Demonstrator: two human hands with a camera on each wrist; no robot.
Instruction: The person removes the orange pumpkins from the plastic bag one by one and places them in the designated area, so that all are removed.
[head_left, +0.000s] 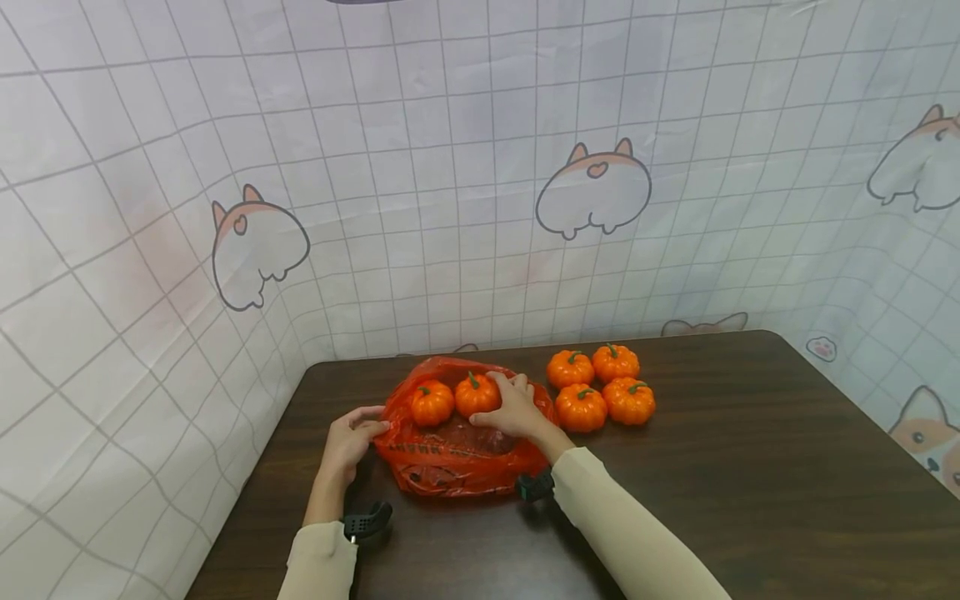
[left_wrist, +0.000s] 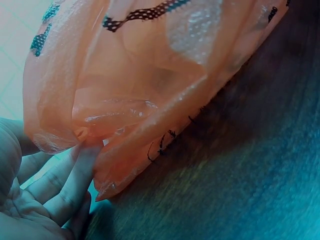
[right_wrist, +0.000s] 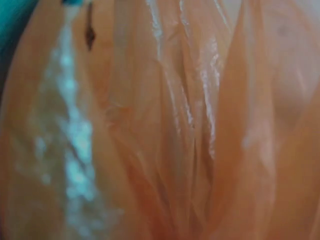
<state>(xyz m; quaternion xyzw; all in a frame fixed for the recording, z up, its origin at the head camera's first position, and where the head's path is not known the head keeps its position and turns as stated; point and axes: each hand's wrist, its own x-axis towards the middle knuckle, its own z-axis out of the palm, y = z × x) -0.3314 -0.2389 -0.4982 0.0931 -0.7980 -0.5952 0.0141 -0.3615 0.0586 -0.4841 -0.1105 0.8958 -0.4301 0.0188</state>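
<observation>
A red plastic bag (head_left: 457, 475) with dark print lies on the table, its mouth spread wide. Two small orange pumpkins with green stems sit in it: a left pumpkin (head_left: 432, 403) and a right pumpkin (head_left: 476, 395). My right hand (head_left: 517, 408) reaches into the bag and grips the right pumpkin from its right side, thumb nearer me. At the bag's left edge, my left hand (head_left: 351, 442) pinches the plastic; the left wrist view shows those fingers (left_wrist: 65, 190) against the crumpled film. Bag film (right_wrist: 175, 125) fills the right wrist view and hides the right hand there.
Several more pumpkins (head_left: 581, 407) stand in a cluster on the dark wooden table (head_left: 750, 467), just right of the bag. A white gridded cloth (head_left: 450, 250) with cartoon dogs hangs behind the table and along both sides.
</observation>
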